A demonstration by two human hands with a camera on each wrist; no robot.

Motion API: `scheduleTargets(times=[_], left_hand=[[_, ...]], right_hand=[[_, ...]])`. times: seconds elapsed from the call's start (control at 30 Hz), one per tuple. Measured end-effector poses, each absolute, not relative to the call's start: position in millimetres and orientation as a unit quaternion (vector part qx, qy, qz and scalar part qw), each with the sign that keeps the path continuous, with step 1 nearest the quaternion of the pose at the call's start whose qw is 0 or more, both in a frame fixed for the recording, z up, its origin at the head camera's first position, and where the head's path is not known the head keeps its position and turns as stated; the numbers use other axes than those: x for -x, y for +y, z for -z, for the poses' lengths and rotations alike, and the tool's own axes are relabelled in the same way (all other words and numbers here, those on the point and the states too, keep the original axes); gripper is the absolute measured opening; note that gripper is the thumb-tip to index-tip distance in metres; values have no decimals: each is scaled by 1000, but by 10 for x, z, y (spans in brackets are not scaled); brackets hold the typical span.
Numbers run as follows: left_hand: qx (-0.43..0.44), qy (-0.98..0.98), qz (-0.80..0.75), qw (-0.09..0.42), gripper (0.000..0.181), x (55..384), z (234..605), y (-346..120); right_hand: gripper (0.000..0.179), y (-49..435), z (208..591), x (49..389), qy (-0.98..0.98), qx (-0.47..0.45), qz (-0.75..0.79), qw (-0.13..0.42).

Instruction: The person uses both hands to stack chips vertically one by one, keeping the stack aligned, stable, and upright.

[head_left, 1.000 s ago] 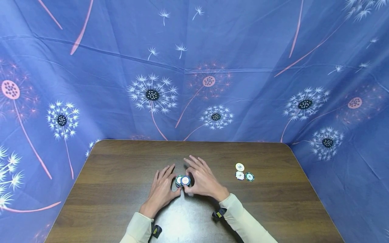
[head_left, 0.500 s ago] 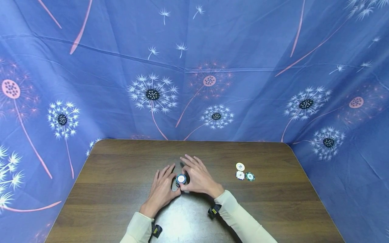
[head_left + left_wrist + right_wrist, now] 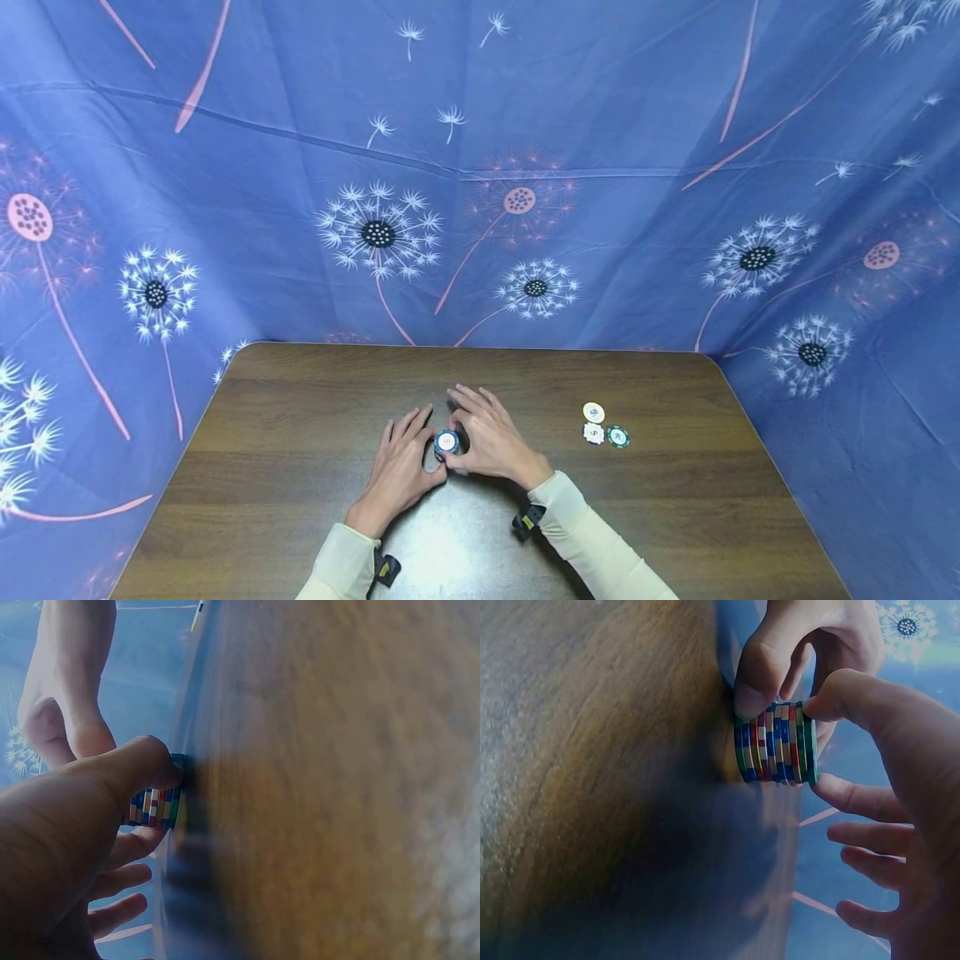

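A stack of poker chips stands upright on the table, its top chip blue-rimmed with a white centre in the head view. From the left side, my left hand grips the stack's lower part between thumb and forefinger. My right hand pinches the top of the stack with thumb and forefinger, its other fingers spread out. In the right wrist view the chip stack shows edges of blue, red, green and cream. Part of it is hidden by my left thumb in the left wrist view.
Three loose positions of chips lie to the right on the wooden table: a yellow-rimmed chip, a white chip and a green-rimmed chip. Blue dandelion-print cloth hangs behind and beside the table.
My right hand has shifted slightly left, bringing a blue-rimmed chip from an offset position to line up on top of the stack. My left hand has stayed in place.
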State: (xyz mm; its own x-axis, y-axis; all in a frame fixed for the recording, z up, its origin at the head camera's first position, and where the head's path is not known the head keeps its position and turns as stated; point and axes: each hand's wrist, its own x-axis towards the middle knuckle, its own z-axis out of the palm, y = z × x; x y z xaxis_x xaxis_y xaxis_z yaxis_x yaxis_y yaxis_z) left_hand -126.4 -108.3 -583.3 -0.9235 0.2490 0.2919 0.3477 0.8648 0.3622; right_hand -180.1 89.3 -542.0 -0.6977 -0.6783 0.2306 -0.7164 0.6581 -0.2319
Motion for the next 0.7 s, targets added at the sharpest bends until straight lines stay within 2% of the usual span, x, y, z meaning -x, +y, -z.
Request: scheduleTargets(times=[0.2, 0.4, 0.7], left_hand=[[157, -958, 213, 114, 49, 1259, 5830, -1076], [165, -953, 213, 135, 47, 1258, 5845, -1065], [154, -958, 204, 131, 48, 1246, 5835, -1055]], right_hand=[[39, 943, 5417, 1776, -909, -377, -168, 59], [43, 1076, 5374, 1666, -910, -357, -200, 67], [35, 1504, 5470, 1402, -912, -324, -234, 91]])
